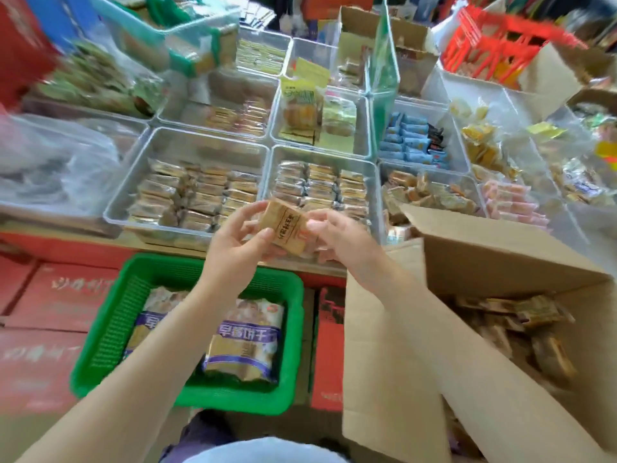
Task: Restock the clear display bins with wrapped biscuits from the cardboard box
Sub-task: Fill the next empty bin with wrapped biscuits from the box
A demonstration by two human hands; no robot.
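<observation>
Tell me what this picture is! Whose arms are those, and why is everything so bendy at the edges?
A person wears a wide-angle camera on their head, so you see what they see, looking down at their own arms. That lens bends the edges.

The left hand and the right hand hold one small stack of wrapped biscuits between them.

At the right stands an open cardboard box with more wrapped biscuits inside. In front are clear display bins on a shop counter. Two near ones hold neat rows of similar biscuits; others hold blue packs and yellow snacks.

Lower down sits a green basket with bigger purple biscuit bags, beside red cartons.
</observation>
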